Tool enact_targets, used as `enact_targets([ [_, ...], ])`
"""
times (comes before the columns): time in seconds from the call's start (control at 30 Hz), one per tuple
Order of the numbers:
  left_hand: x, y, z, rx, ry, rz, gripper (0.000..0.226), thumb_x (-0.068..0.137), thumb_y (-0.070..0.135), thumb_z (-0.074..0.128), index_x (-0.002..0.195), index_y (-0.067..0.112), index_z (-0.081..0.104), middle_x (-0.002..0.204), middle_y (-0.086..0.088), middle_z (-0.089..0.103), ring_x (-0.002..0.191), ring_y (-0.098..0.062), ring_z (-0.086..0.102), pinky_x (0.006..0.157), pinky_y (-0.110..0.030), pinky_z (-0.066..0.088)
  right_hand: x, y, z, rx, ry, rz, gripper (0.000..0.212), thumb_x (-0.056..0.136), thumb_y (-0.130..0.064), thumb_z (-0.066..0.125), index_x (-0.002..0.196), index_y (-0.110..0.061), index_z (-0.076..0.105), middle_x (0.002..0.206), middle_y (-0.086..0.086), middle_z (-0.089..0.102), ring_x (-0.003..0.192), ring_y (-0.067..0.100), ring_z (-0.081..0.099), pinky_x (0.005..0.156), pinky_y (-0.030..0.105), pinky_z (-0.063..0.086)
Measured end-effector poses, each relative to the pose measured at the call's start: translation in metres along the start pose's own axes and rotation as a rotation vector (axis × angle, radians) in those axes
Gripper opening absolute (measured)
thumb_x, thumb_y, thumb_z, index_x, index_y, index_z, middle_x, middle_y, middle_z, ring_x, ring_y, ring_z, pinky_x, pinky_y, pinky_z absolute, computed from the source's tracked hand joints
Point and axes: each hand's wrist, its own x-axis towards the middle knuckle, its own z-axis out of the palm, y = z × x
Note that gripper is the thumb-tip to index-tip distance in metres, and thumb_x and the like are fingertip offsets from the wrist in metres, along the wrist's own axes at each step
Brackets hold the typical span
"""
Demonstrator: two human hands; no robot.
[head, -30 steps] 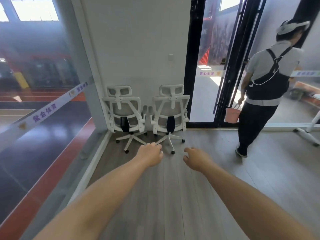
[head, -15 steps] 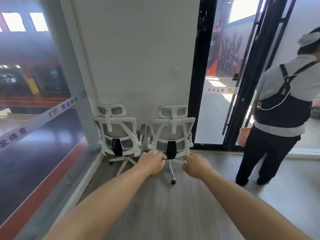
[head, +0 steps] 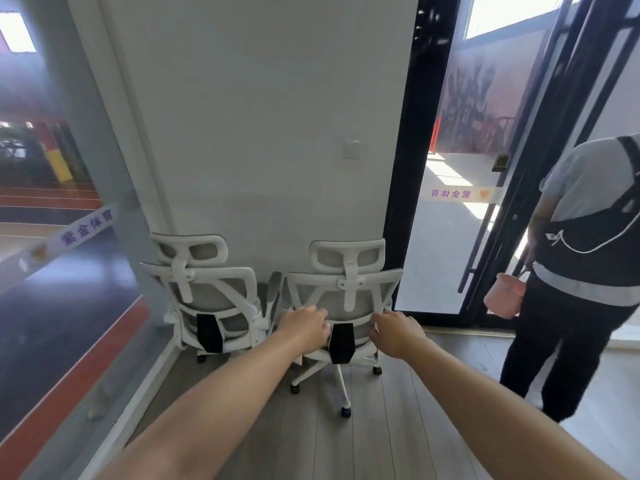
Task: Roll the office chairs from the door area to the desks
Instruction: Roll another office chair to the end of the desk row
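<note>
Head view: two white mesh office chairs stand side by side on the wood floor [head: 398, 427], backs toward the camera, facing the wall beside the glass door [head: 446, 220]. The left hand [head: 304, 327] and right hand [head: 394, 332] reach to either side of the right office chair [head: 341, 296], fingers curled at its lower back frame. Whether either grip has closed on the frame cannot be told. The left office chair [head: 211, 299] is untouched. Another person [head: 588, 258] stands at the doorway with a pink bucket [head: 504, 296]. No desks are visible, so by my reading neither chair has been rolled yet and both remain to be moved.
</note>
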Motion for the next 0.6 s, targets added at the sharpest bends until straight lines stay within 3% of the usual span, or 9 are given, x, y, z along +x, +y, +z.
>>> enact_targets([
  [0.2,0.130,-0.032,-0.014,-0.010,-0.021,0.015,0.037,0.102,0.036,0.033,0.123,0.017,0.056,0.126,-0.008,0.059,0.113,-0.028,0.055,0.096,-0.046,0.042,0.122,0.024,-0.014,0.022,-0.011,0.018,0.025,0.100,-0.032,0.041,0.114,-0.017,0.056,0.115,0.005,0.062,0.106,0.028,0.059,0.082,0.038,0.044],
  [0.43,0.257,-0.044,-0.020,-0.007,-0.005,0.003,0.037,0.102,0.035,0.034,0.126,0.018,0.057,0.131,-0.007,0.058,0.114,-0.028,0.055,0.097,-0.043,0.043,0.257,0.062,-0.023,0.026,-0.034,-0.031,0.032,0.099,-0.032,0.042,0.124,-0.019,0.057,0.125,0.006,0.062,0.112,0.030,0.060,0.084,0.040,0.047],
  [0.6,0.344,-0.044,-0.032,0.024,0.038,-0.025,0.039,0.102,0.038,0.035,0.128,0.019,0.057,0.131,-0.007,0.059,0.118,-0.029,0.055,0.100,-0.044,0.042,0.345,0.092,-0.038,0.011,-0.005,-0.082,0.032,0.099,-0.032,0.041,0.121,-0.019,0.059,0.122,0.005,0.063,0.109,0.028,0.060,0.080,0.038,0.045],
])
